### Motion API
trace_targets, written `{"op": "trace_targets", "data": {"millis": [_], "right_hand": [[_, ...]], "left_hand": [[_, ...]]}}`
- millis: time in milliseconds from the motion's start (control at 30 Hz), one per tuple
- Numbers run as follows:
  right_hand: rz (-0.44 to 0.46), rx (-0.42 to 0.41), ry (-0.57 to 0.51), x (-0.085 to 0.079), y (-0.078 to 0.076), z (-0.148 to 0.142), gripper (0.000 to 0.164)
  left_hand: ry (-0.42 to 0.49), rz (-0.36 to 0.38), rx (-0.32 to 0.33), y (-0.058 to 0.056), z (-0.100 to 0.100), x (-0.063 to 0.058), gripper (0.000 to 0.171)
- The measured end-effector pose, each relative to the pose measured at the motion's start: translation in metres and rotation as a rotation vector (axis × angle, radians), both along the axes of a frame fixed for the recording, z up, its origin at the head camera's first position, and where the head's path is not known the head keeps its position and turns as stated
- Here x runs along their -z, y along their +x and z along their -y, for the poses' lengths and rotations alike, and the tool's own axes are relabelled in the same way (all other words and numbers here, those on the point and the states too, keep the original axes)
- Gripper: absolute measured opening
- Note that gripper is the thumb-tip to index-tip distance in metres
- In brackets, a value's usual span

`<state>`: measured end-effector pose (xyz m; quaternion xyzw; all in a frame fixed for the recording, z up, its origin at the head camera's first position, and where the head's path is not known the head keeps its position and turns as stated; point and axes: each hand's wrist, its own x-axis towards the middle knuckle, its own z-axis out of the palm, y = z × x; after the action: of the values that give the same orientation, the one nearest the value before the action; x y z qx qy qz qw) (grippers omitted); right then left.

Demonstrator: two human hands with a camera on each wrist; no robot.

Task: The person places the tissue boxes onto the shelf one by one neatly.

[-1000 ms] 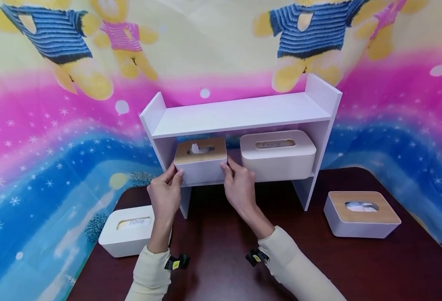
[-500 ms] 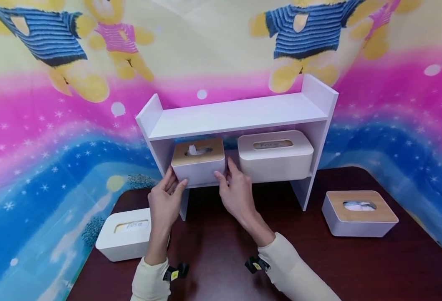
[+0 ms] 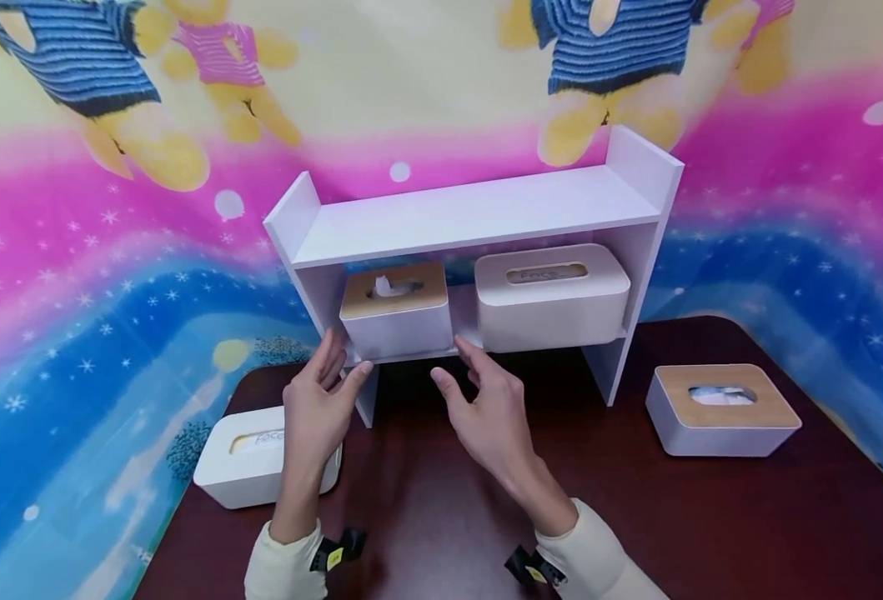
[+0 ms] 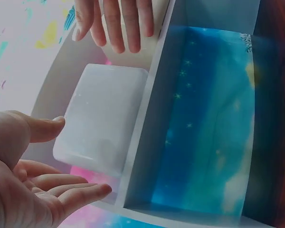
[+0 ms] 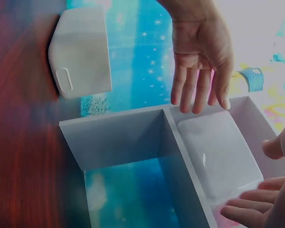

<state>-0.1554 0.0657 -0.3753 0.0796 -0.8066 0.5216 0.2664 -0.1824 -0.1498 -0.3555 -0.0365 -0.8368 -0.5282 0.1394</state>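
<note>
A wood-topped white tissue box (image 3: 396, 312) sits on the middle shelf at the left side of the white shelf unit (image 3: 479, 218), a tissue poking from its slot. My left hand (image 3: 319, 408) is at its left front corner, fingers spread and holding nothing. To the lower right of the box, my right hand (image 3: 489, 404) has thumb and fingers apart, the index fingertip near the shelf edge. In the left wrist view, the left hand (image 4: 42, 180) shows beside the box's white front (image 4: 102, 116). From the right wrist, the right hand (image 5: 270, 190) shows relaxed, off the box.
An all-white tissue box (image 3: 554, 304) stands to the right on the same shelf. Another white tissue box (image 3: 242, 467) lies on the dark table (image 3: 441, 517) at left, partly behind the left forearm. A second wood-topped tissue box (image 3: 722, 412) stands at right. A printed backdrop (image 3: 418, 92) hangs behind.
Both hands have let go of the wood-topped tissue box and drawn back toward the person with fingers spreading. The box stays on the shelf, set slightly further in than one second ago.
</note>
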Motion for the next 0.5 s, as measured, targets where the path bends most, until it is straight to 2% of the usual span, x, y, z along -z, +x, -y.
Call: {"op": "trace_targets", "data": {"millis": [233, 500], "right_hand": [[0.057, -0.053, 0.05, 0.004, 0.007, 0.007, 0.047], [0.118, -0.099, 0.118, 0.014, 0.011, 0.016, 0.047]], "left_hand": [[-0.053, 0.019, 0.013, 0.014, 0.008, 0.001, 0.076], [-0.126, 0.077, 0.006, 0.027, 0.028, 0.005, 0.072]]}}
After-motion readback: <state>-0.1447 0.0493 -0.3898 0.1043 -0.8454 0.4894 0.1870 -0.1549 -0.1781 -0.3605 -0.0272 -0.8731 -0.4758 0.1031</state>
